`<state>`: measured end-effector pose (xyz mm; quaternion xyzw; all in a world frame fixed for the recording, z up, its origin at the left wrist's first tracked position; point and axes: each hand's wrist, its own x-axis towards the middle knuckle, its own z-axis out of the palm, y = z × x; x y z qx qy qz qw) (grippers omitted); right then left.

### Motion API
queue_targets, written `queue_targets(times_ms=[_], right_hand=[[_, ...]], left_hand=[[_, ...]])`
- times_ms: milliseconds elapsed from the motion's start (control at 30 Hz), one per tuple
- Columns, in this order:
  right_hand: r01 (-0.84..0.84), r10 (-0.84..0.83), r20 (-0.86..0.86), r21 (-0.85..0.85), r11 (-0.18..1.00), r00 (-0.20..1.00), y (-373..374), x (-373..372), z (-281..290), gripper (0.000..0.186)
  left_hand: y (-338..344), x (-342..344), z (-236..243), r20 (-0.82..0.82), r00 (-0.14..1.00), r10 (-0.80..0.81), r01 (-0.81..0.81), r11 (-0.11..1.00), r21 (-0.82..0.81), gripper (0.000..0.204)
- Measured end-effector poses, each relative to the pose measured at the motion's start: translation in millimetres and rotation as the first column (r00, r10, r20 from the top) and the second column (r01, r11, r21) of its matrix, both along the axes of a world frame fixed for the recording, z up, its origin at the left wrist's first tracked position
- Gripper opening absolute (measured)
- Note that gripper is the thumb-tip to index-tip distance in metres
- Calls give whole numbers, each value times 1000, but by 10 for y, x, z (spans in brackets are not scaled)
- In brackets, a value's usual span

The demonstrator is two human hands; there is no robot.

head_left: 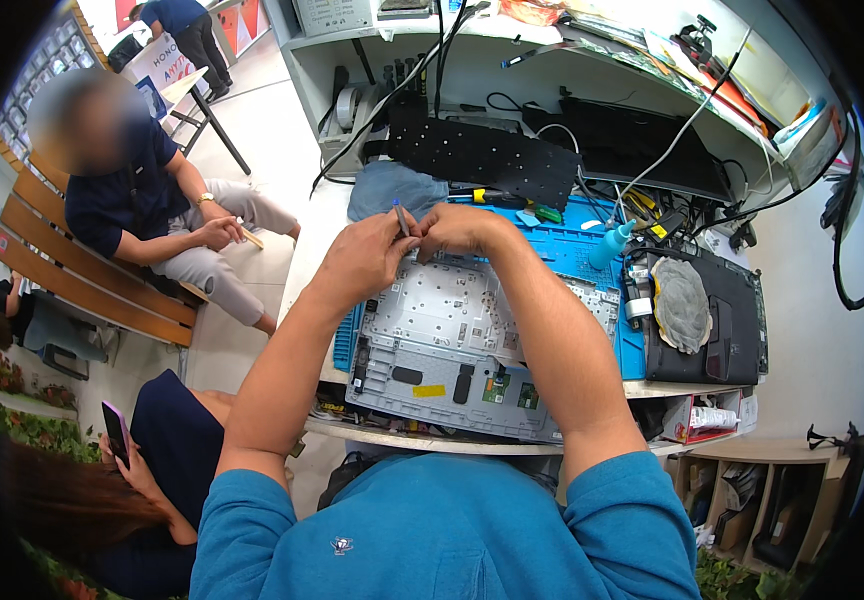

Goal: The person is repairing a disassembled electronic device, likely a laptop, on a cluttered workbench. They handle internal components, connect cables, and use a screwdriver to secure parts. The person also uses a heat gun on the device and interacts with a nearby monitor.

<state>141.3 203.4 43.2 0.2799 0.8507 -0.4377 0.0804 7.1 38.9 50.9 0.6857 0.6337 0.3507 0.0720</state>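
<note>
A silver laptop chassis (pixel 430 318), its inner side up, lies on a blue work mat (pixel 632 335) in front of me. Both hands meet at its far left edge. My left hand (pixel 367 258) is closed round a slim, pen-like tool (pixel 401 217) with a bluish end pointing up; its kind is unclear. Right beside it, the fingers of my right hand (pixel 464 230) are pinched together at the chassis edge. Whatever they grip is hidden by the fingers. Small green boards (pixel 495 388) and a yellow strip (pixel 429 391) show on the near part of the chassis.
Behind the hands lie a grey-blue cloth (pixel 392 190) and a black perforated plate (pixel 482 155). A teal squeeze bottle (pixel 609 246) stands at the right, near a black laptop (pixel 707 320) bearing a round grey pad (pixel 680 305). Cables hang from the shelf. People sit at the left.
</note>
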Motion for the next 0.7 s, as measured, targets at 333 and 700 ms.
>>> queue_targets(times_ms=[333,700], right_hand=[[11,-12,-10,-100,995,1000,45,22,-43,23],[43,-44,-6,-120,992,999,8,43,13,24]], left_hand=[[24,-209,-390,544,837,57,-24,997,-67,18],[-85,-205,-344,454,891,-8,6,1000,7,18]])
